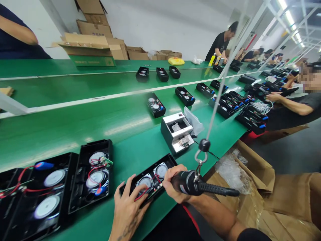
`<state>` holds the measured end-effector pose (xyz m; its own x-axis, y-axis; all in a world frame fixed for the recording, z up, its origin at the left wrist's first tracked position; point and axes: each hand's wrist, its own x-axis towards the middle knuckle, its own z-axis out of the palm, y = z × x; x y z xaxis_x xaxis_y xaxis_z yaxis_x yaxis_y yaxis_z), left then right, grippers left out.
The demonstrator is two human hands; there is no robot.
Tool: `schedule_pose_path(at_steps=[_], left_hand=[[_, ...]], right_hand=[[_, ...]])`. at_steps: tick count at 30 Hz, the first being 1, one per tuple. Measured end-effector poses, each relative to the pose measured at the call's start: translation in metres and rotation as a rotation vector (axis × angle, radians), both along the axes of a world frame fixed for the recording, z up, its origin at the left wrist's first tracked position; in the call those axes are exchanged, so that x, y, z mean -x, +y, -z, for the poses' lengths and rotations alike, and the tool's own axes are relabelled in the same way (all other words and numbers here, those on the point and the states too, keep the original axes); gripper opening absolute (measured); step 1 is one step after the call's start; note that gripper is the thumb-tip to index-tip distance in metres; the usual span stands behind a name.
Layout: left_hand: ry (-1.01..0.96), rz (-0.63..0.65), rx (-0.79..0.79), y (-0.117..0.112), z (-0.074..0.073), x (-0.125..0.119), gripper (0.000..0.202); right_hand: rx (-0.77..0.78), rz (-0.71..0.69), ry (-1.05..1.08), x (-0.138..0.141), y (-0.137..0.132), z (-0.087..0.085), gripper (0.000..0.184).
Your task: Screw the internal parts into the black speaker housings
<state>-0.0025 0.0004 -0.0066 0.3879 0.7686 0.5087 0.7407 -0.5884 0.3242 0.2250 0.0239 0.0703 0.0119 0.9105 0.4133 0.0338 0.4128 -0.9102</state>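
Note:
A long black speaker housing (pixel 153 180) lies at a slant at the near edge of the green bench, with two round speakers and red wires inside. My left hand (pixel 130 201) grips its near left end, fingers spread over the edge and the closer speaker. In my right hand (pixel 174 184) is a black electric screwdriver (pixel 187 182), fingers wrapped round its body. The tool hangs by a metal ring from a cord and points at the middle of the housing. Its tip is hidden by my hand.
Open housings with speakers (pixel 91 175) stand at the left. Just beyond my work is a small grey-and-black machine (pixel 177 132) beside a plastic bag (pixel 193 122). More housings (pixel 155 104) sit along the line. Cardboard boxes (pixel 255 167) lie at the lower right. Co-workers sit and stand further off.

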Motion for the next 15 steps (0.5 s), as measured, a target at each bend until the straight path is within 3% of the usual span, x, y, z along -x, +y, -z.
schedule_pose_path(at_steps=[3,7,10,15], left_hand=[[0.064,0.079,-0.07,0.006,0.0,0.007,0.016],[0.043,0.043,-0.099,0.007,-0.002,0.003,0.018],[0.016,0.036,-0.1,0.004,-0.002,-0.006,0.019],[0.011,0.04,-0.088,0.003,0.0,-0.012,0.018]], right_hand=[[-0.071,0.033,0.05,-0.016,0.013,-0.015,0.025],[-0.173,0.343,0.308,-0.057,0.056,-0.037,0.03],[-0.163,0.505,0.25,-0.081,0.091,-0.042,0.034],[-0.03,0.476,0.117,-0.088,0.114,-0.034,0.035]])
